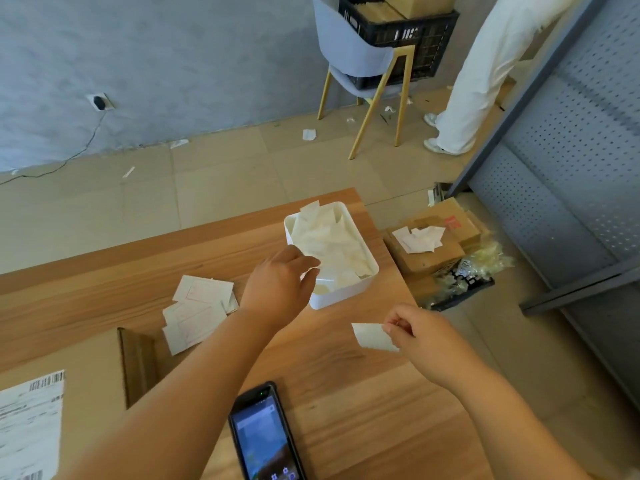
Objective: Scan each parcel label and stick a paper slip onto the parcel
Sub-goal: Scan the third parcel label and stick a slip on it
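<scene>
A brown cardboard parcel with a white barcode label lies at the table's lower left. A black handheld scanner, screen lit, lies face up at the near edge. My right hand pinches a white paper slip above the table. My left hand reaches over the rim of a white bin full of crumpled backing papers, and its fingertips pinch a small white scrap there. A pile of paper slips lies left of my left forearm.
The wooden table ends just right of the bin. Cardboard boxes and a black crate of plastic bags sit on the floor beyond it. A grey shelf, a chair and a standing person are behind.
</scene>
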Motion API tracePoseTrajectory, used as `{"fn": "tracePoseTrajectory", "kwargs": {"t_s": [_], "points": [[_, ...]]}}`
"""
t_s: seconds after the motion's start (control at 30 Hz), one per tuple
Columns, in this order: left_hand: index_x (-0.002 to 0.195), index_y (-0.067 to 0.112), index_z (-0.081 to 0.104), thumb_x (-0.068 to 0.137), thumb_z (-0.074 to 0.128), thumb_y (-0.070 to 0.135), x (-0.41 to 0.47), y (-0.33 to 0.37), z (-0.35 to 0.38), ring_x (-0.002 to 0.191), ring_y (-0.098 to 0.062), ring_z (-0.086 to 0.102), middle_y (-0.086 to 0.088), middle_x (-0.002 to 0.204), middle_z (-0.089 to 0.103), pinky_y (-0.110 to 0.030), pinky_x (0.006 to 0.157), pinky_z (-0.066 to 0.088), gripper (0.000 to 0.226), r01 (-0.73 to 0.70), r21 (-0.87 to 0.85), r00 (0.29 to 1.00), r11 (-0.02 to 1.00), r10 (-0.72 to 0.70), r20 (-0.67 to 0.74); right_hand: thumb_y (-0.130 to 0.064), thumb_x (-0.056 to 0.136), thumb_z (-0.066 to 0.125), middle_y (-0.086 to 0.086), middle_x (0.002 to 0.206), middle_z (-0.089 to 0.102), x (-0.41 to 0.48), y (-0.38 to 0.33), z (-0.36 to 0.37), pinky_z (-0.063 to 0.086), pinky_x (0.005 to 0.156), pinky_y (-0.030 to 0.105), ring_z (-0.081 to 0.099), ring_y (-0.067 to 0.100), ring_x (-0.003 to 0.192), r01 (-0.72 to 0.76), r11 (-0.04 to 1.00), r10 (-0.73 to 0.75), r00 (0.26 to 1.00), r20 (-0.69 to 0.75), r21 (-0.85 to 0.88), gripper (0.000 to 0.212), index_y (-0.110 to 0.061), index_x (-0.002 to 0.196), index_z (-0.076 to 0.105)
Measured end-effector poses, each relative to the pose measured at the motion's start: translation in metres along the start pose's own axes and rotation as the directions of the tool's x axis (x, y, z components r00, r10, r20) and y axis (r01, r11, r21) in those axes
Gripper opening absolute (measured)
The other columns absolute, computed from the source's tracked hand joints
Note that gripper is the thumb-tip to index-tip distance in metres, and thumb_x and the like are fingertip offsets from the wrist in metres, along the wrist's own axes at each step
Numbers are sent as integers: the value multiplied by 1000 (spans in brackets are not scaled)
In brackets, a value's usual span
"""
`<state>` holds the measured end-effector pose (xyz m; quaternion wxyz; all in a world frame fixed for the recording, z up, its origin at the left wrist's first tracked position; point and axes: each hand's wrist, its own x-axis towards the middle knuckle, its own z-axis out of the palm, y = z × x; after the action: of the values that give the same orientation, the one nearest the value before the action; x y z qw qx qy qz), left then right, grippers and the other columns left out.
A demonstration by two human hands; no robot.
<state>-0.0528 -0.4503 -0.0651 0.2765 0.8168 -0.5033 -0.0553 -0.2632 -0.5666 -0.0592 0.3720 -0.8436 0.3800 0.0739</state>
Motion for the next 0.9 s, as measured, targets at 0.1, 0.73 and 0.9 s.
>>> {"fn": "tracePoseTrajectory", "kwargs": {"t_s": [0.1,0.73,0.9], "points": [[109,16,69,90,59,24,-21,0,-14,71,-16,61,0,96,65,-35,65,53,23,85,-90,996,992,-87,-9,-30,94,54,-14,73,64,-2,-8,3,45,59,26,56,2,67,21,999,-20,1000,-15,36,20,-34,75,57],[103,47,54,85,61,40,-224,-49,-79,87,11,55,24,99,59,-6,63,40,20,625,-475,745,619,-656,126,-21,73,66,-11,79,66,-40,-135,102,55,63,32,63,9,75,278,895,-377,890,257,350,14,-34,75,64],[87,36,65,85,65,26,-269,-69,-106,78,3,63,18,84,70,-12,63,48,11,610,-602,703,515,-702,111,-19,71,63,0,84,66,-64,-172,139,55,63,35,65,29,80,267,863,-412,863,293,428,16,-32,79,63]]}}
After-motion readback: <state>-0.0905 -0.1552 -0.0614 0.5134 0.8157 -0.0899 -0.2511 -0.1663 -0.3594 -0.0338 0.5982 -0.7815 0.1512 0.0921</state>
